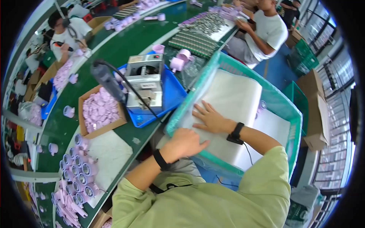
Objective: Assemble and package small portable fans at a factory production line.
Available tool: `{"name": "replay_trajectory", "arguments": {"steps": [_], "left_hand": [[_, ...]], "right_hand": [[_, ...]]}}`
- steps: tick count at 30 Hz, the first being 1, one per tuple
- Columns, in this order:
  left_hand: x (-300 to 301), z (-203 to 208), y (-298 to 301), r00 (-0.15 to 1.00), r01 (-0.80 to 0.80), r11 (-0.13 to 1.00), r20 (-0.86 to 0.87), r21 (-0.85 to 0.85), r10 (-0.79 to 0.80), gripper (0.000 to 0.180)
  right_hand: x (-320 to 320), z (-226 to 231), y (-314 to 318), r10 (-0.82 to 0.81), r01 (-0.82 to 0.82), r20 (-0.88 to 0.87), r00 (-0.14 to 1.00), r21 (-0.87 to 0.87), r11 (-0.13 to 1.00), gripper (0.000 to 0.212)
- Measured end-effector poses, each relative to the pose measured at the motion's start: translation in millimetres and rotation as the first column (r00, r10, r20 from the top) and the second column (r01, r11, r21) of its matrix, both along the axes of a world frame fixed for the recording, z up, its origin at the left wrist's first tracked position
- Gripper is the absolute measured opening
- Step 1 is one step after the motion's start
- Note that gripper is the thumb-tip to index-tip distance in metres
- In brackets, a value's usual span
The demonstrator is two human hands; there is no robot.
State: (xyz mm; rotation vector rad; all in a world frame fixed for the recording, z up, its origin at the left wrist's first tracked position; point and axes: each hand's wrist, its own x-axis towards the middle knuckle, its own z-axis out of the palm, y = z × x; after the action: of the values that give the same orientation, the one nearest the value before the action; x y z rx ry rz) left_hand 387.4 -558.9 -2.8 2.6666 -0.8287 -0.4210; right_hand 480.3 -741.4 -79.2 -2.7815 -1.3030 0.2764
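A green plastic crate [294, 114], lined with clear film, stands at my right beside the workbench. My right hand [211, 118] lies flat with spread fingers on a large white sheet [239, 89] inside it. The sheet's right side curls up, and a lilac part [261, 107] shows beyond that curl. A second white layer [272, 131] lies lower in the crate. My left hand [187, 143] is closed over the crate's near left rim, thumb sticking out to the right; its fingertips are partly hidden. Both wrists wear black bands.
On the green bench [110, 49] are a metal fixture [144, 81] in a blue tray [175, 91], a dark hand tool [108, 81] with a cable, and a cardboard box [121, 121] of lilac parts. Several lilac cylindrical housings [78, 171] stand at left. Co-workers sit across and farther along.
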Motion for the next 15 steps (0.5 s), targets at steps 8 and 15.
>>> {"name": "replay_trajectory", "arguments": {"steps": [8,15], "left_hand": [[37.5,-3.7,-3.2,0.912,0.186,0.980,-0.384,0.076,-0.144,0.065],[31.6,-1.4,-4.8,0.910,0.173,0.985,-0.387,0.025,-0.150,0.062]], "right_hand": [[13.2,83.6,-52.2,-0.143,0.144,-0.018,0.990,0.166,0.976,0.070],[-4.9,17.4,-146.6,-0.626,0.603,0.203,0.753,0.168,0.780,0.072]]}}
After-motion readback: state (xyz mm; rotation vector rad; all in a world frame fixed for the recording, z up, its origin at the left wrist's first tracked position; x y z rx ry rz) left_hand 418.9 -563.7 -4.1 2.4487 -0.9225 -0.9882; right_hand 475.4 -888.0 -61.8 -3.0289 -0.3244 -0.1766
